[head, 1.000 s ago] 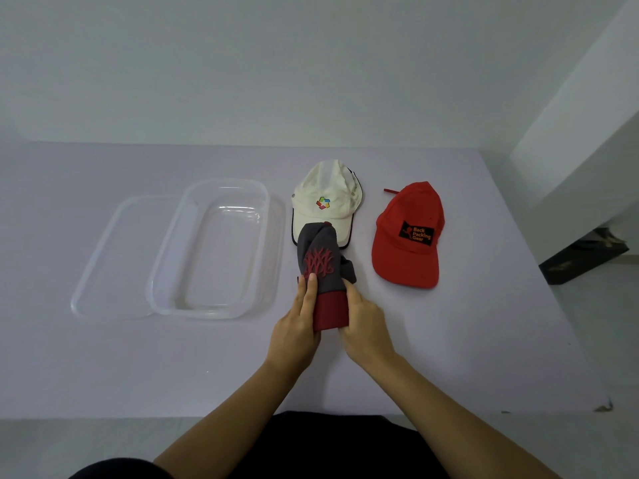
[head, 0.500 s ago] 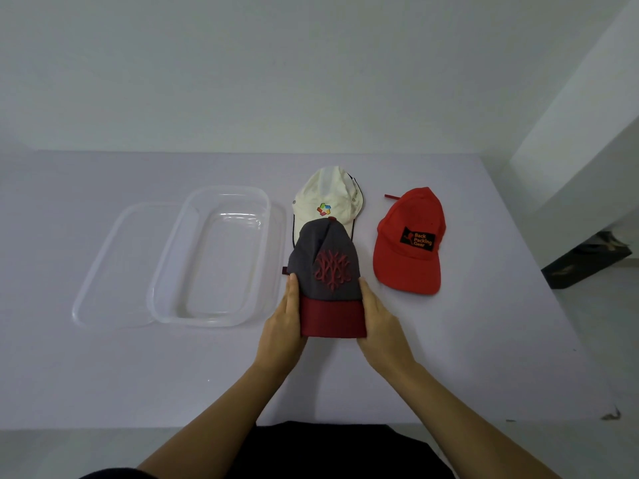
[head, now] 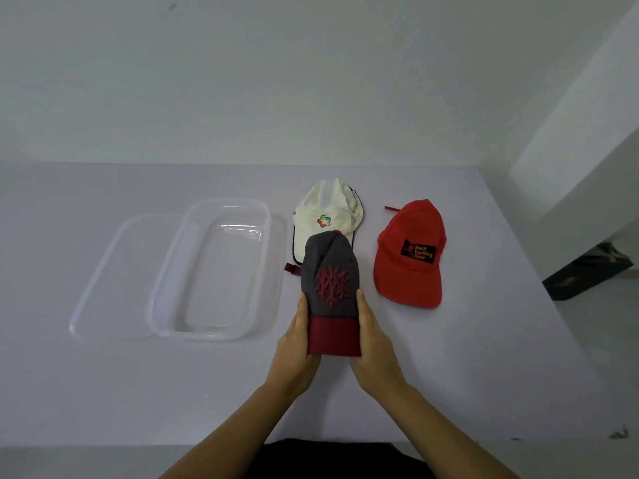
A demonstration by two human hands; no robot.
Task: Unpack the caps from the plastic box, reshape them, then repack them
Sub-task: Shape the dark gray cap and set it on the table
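- At the near centre of the table [head: 103, 392]: grey cap [head: 330, 271] with dark red brim and raised red emblem, brim toward the wearer, held between both hands.
- Left hand [head: 294, 354]: clasped on the brim's left edge, thumb laid straight along the crown's side; other fingers hidden under the cap.
- Right hand [head: 375, 354]: clasped likewise on the right edge, thumb along the crown; other fingers hidden.
- Directly behind, brim largely covered by the grey crown: white cap [head: 325, 209] with multicoloured logo.
- To the right, apart from both: red cap [head: 411, 257] with black patch, lying flat, brim toward the near edge.
- To the left, just beside the grey cap: clear plastic box [head: 214, 335], open-topped, overlapping its clear lid [head: 103, 305] on the far side.
- Between box and grey cap: red strap end [head: 292, 268], protruding leftward.
- Far right, below table level: dark object [head: 587, 271] on the floor, too indistinct to identify.
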